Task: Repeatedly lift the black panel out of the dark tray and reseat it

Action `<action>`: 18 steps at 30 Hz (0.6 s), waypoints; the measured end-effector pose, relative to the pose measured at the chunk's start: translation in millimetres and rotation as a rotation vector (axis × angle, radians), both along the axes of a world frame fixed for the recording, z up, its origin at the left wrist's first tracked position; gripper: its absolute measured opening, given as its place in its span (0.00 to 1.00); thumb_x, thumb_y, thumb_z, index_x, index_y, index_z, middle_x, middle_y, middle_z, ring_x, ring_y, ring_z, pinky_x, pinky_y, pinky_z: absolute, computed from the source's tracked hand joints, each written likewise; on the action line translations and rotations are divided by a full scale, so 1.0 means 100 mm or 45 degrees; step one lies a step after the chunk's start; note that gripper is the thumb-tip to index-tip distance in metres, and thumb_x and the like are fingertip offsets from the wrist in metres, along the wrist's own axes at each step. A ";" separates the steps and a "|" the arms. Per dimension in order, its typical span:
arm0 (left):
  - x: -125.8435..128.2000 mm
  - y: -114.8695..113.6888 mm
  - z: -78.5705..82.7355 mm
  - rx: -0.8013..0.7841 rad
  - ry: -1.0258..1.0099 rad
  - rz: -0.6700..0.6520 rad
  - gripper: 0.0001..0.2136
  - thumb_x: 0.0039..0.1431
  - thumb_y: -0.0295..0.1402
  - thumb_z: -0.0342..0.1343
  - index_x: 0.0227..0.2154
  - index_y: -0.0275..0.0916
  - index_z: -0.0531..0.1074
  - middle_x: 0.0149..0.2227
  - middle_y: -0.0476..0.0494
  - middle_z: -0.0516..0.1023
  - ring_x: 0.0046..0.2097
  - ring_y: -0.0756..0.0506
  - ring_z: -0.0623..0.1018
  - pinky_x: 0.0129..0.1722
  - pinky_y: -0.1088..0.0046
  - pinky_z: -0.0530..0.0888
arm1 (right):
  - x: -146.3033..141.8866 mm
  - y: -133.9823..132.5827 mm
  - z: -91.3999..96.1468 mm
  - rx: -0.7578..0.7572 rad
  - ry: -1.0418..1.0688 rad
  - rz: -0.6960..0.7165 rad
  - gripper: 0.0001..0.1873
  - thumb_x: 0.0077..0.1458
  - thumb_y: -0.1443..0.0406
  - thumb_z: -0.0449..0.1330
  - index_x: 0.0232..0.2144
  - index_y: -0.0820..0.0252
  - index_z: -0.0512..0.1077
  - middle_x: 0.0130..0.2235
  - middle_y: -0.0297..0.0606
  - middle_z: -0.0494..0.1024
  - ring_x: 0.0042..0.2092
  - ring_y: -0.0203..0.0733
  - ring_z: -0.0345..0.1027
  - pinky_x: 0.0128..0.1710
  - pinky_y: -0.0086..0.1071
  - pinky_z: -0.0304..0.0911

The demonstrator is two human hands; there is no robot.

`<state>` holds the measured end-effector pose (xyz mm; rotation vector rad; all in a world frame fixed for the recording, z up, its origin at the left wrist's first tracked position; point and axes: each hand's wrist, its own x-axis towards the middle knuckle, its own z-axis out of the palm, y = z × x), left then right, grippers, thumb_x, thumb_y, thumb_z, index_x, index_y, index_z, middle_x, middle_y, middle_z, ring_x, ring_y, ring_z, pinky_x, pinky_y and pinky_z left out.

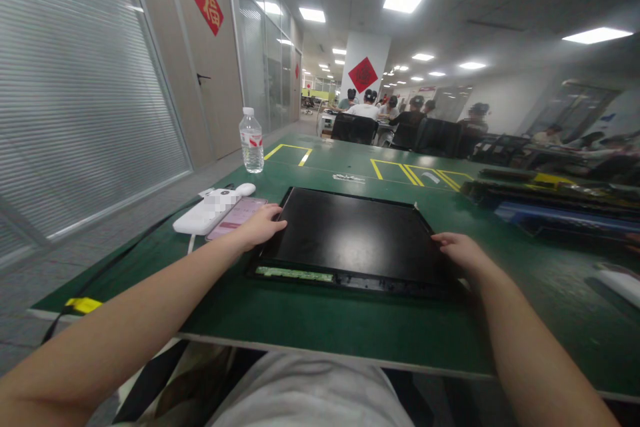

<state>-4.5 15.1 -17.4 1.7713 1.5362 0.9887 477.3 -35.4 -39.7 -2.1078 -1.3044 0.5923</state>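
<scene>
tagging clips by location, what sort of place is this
Likely an electronics assembly workshop: green bench mat with yellow marked zones, a black panel with exposed circuit strip, other people seated behind.

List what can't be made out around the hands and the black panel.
Head view only:
- Grip of the left hand and right hand on the panel: unclear, thumbs hidden under the palms.
- Top of the white box: blurred out.
- Label on the bottle: too small.
- The white thing at right: cut by the edge.
- The stack beyond: smeared.
</scene>
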 end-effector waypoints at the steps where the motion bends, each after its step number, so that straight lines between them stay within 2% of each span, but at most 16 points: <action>1: -0.01 0.01 -0.01 -0.001 0.012 0.005 0.09 0.41 0.34 0.64 0.30 0.42 0.76 0.52 0.38 0.77 0.61 0.32 0.68 0.63 0.60 0.60 | -0.01 0.00 0.01 -0.008 0.001 0.002 0.25 0.42 0.77 0.57 0.43 0.60 0.80 0.43 0.44 0.82 0.38 0.43 0.76 0.33 0.27 0.66; 6: -0.03 0.03 -0.05 -0.014 0.060 0.014 0.11 0.43 0.33 0.63 0.33 0.40 0.76 0.58 0.36 0.73 0.64 0.32 0.64 0.65 0.60 0.57 | -0.05 -0.03 0.04 -0.037 0.090 -0.021 0.28 0.44 0.77 0.55 0.48 0.62 0.78 0.44 0.45 0.82 0.36 0.42 0.76 0.31 0.28 0.66; 11: -0.02 0.03 -0.04 -0.011 0.094 0.009 0.11 0.42 0.33 0.63 0.32 0.39 0.75 0.59 0.33 0.71 0.65 0.31 0.64 0.65 0.60 0.57 | -0.09 -0.04 0.05 -0.042 0.142 -0.059 0.28 0.45 0.78 0.54 0.48 0.63 0.78 0.44 0.45 0.82 0.35 0.41 0.75 0.31 0.28 0.66; 18: -0.04 0.04 -0.05 -0.003 0.097 -0.003 0.12 0.41 0.34 0.64 0.32 0.39 0.76 0.58 0.34 0.72 0.65 0.31 0.64 0.64 0.60 0.58 | -0.04 -0.02 0.01 -0.046 0.151 -0.039 0.29 0.46 0.77 0.53 0.50 0.63 0.77 0.43 0.44 0.82 0.34 0.41 0.75 0.31 0.29 0.66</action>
